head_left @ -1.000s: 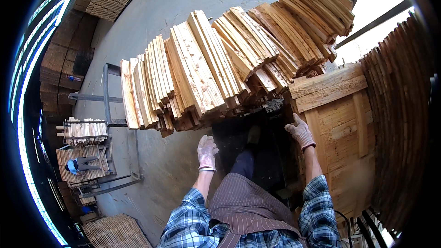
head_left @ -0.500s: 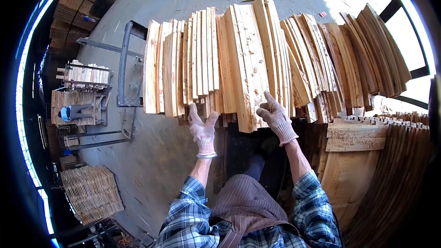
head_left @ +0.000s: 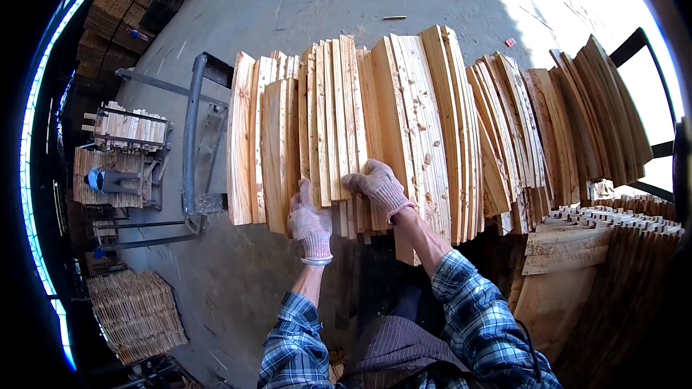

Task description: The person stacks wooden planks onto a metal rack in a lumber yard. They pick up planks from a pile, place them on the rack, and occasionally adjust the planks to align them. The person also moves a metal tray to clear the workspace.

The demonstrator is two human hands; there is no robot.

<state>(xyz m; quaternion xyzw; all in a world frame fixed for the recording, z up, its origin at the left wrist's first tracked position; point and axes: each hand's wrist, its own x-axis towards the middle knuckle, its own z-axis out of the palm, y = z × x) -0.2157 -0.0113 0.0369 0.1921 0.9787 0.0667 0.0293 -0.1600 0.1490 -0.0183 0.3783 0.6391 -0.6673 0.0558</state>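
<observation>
A long row of wooden boards (head_left: pixel 277 137) stands on edge side by side in front of me, their near ends uneven. My left hand (head_left: pixel 311 225), in a pale knitted glove, grips the near ends of several narrow boards from the left; some fingers are hidden. From the right, my right hand (head_left: pixel 378 186), gloved alike, curls its fingers onto the same narrow boards (head_left: pixel 333 130). Just right of it is a wider block of boards with rough, knotty edges (head_left: pixel 425 137).
Left of the row stands a grey metal frame (head_left: pixel 193 130). At lower right is a stack of boards (head_left: pixel 566 252). Farther left, a person (head_left: pixel 115 180) is near wooden stacks and another pile (head_left: pixel 137 313). A small red object (head_left: pixel 510 42) lies on the floor.
My right hand has moved left from the knotty block to the narrow boards and closed on them. My left hand has closed at their near ends. The view has shifted, so the row appears lower.
</observation>
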